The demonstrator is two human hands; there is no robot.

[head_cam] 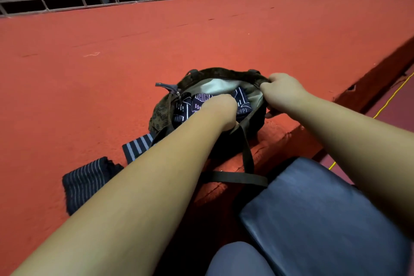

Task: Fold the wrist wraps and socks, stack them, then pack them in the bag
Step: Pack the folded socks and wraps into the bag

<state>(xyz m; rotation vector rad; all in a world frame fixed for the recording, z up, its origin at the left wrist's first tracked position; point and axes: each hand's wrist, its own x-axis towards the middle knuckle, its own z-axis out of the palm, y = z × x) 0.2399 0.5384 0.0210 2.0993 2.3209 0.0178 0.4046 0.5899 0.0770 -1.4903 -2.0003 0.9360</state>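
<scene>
A dark brown corduroy bag (161, 114) lies open on the red carpeted platform, its pale lining showing. My right hand (283, 87) grips the bag's far right rim and holds the mouth open. My left hand (220, 105) is down inside the mouth, on dark navy patterned socks (202, 98); its fingers are hidden, so the hold is unclear. Left of the bag, a dark piece with wide grey stripes (137, 147) peeks from under my left forearm. A folded dark wrap with thin pale stripes (84, 182) lies nearer to me on the carpet.
The bag's strap (237, 178) trails over the platform's front edge (289, 134) toward a blue-grey cushion (313, 215) by my knee. Wide red carpet (201, 36) stretches beyond the bag to a metal railing (89, 0). A yellow cable (389, 98) runs along the lower floor at right.
</scene>
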